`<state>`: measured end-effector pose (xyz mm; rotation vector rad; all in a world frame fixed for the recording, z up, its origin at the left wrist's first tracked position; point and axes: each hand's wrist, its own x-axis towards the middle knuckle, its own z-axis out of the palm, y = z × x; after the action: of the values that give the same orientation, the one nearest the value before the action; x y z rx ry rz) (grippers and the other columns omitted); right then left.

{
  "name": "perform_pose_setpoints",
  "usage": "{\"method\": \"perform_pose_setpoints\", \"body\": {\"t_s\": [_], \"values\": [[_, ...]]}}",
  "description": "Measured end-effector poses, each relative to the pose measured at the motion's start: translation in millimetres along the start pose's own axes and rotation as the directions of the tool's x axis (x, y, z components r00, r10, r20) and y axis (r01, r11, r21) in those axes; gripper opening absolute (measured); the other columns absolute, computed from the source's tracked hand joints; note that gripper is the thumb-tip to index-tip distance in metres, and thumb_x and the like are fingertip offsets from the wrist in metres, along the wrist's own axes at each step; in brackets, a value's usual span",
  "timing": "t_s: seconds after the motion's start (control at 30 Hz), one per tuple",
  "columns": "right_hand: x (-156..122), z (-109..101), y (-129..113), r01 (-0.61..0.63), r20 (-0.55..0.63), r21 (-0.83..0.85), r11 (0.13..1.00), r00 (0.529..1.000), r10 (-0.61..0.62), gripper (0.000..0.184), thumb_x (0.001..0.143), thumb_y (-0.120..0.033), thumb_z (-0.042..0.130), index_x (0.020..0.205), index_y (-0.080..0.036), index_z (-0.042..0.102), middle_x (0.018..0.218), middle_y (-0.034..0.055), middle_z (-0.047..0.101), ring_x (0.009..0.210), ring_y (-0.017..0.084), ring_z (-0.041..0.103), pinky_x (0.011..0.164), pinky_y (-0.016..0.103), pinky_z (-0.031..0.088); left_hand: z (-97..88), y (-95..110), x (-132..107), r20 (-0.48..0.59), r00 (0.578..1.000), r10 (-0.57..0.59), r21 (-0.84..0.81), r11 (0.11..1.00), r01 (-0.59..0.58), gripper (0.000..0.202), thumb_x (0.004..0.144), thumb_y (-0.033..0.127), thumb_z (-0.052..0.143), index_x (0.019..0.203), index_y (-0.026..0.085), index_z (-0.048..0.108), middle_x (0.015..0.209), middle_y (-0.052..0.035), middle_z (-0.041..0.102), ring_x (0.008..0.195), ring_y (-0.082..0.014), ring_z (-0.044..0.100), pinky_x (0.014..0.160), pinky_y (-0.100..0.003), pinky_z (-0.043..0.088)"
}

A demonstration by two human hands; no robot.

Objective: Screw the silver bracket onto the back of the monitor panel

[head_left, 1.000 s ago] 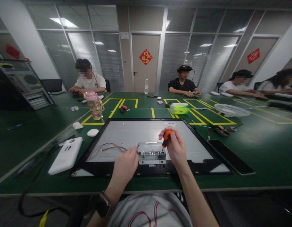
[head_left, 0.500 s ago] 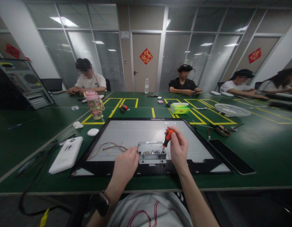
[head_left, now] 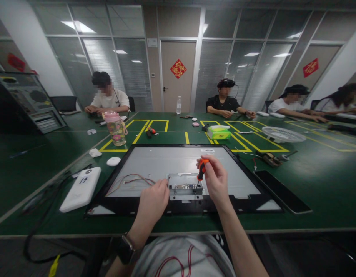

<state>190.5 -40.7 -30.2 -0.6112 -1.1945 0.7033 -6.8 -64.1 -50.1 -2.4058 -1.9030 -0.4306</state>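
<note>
A flat monitor panel (head_left: 166, 161) lies face down on the green table in front of me, with a small metal bracket (head_left: 185, 186) on its near edge. My right hand (head_left: 217, 181) is closed round an orange-handled screwdriver (head_left: 201, 168), whose tip stands on the bracket's right side. My left hand (head_left: 152, 200) rests curled against the bracket's left edge, beside red and white wires (head_left: 132, 179).
A white power bank (head_left: 80, 188) lies to the left, a black phone (head_left: 281, 190) to the right. Farther off stand a pink bottle (head_left: 116, 129), a green tissue pack (head_left: 218, 132) and a white fan (head_left: 281, 134). Several people sit across the table. A computer case (head_left: 25, 102) is at far left.
My right hand has twisted the screwdriver slightly, its handle tipping right and back again. My left hand has stayed in place.
</note>
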Motion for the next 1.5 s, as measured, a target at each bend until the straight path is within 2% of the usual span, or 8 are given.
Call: {"method": "perform_pose_setpoints", "body": {"t_s": [0.13,0.3,0.4,0.53,0.73,1.0,1.3,1.5], "values": [[-2,5,-1,0.009,0.042,0.069,0.998,0.999,-0.012,0.020,0.097,-0.038,0.051,0.099,-0.024,0.066,0.085,0.0032,0.063,0.076,0.016,0.060,0.067,0.029,0.050,-0.7,0,0,0.002,1.000,0.000,0.003,1.000,0.000,0.024,0.097,0.017,0.037,0.097,0.020,0.062,0.093,-0.0047,0.072,0.081,-0.0181,0.070,0.063,-0.026,0.041],[1,7,-5,0.036,0.027,-0.027,0.999,0.999,-0.035,0.011,0.087,-0.035,0.066,0.087,-0.024,0.066,0.085,0.0018,0.058,0.073,0.015,0.058,0.056,0.024,0.048,0.9,-1,-1,-0.015,1.000,0.010,0.006,1.000,-0.010,0.024,0.097,0.018,0.037,0.097,0.020,0.061,0.092,-0.0045,0.072,0.080,-0.0184,0.069,0.063,-0.026,0.041],[4,5,-8,-0.017,0.092,-0.027,0.999,0.996,0.019,0.015,0.093,-0.034,0.058,0.099,-0.024,0.068,0.085,0.0031,0.062,0.073,0.015,0.060,0.053,0.024,0.046,1.2,-1,-1,-0.016,1.000,0.010,0.003,1.000,-0.010,0.023,0.097,0.018,0.038,0.097,0.020,0.061,0.092,-0.0049,0.072,0.079,-0.0181,0.069,0.062,-0.026,0.041],[7,3,-13,-0.029,0.197,-0.047,0.998,0.980,0.038,0.024,0.099,-0.036,0.047,0.107,-0.024,0.067,0.088,0.0052,0.066,0.081,0.018,0.062,0.061,0.027,0.050,0.4,-1,-1,-0.010,1.000,0.010,-0.001,1.000,-0.010,0.024,0.097,0.018,0.037,0.097,0.020,0.061,0.092,-0.0045,0.072,0.080,-0.0185,0.069,0.062,-0.026,0.041],[12,2,-26,0.033,0.196,-0.236,0.971,0.980,0.014,0.011,0.088,-0.032,0.065,0.091,-0.023,0.072,0.091,0.0045,0.063,0.084,0.018,0.061,0.066,0.028,0.052,0.5,0,-1,-0.010,1.000,0.011,0.013,1.000,-0.011,0.023,0.097,0.017,0.038,0.098,0.020,0.061,0.092,-0.0038,0.072,0.079,-0.0196,0.070,0.061,-0.028,0.041],[15,-13,-40,0.027,0.268,-0.315,0.949,0.961,0.062,0.029,0.098,-0.032,0.049,0.120,-0.023,0.065,0.105,0.0079,0.073,0.096,0.021,0.070,0.084,0.037,0.057,4.0,0,1,-0.027,0.999,0.020,0.010,1.000,-0.019,0.022,0.096,0.017,0.039,0.097,0.020,0.061,0.092,-0.0040,0.072,0.079,-0.0200,0.070,0.061,-0.027,0.041],[19,-20,-34,0.143,0.182,-0.418,0.897,0.981,-0.072,0.006,0.080,-0.026,0.075,0.083,-0.022,0.072,0.083,0.0032,0.065,0.080,0.019,0.062,0.072,0.031,0.051,0.6,0,2,-0.010,1.000,0.010,0.017,1.000,-0.010,0.022,0.096,0.018,0.039,0.096,0.019,0.061,0.091,-0.0040,0.072,0.078,-0.0199,0.070,0.061,-0.027,0.041],[14,-23,-27,0.050,0.184,-0.307,0.950,0.983,0.007,0.025,0.097,-0.030,0.051,0.115,-0.025,0.068,0.107,0.0070,0.068,0.089,0.019,0.066,0.081,0.036,0.053,0.1,1,1,0.003,1.000,0.006,0.018,1.000,-0.006,0.022,0.097,0.018,0.039,0.096,0.019,0.061,0.091,-0.0044,0.072,0.078,-0.0191,0.069,0.062,-0.027,0.041]]}}
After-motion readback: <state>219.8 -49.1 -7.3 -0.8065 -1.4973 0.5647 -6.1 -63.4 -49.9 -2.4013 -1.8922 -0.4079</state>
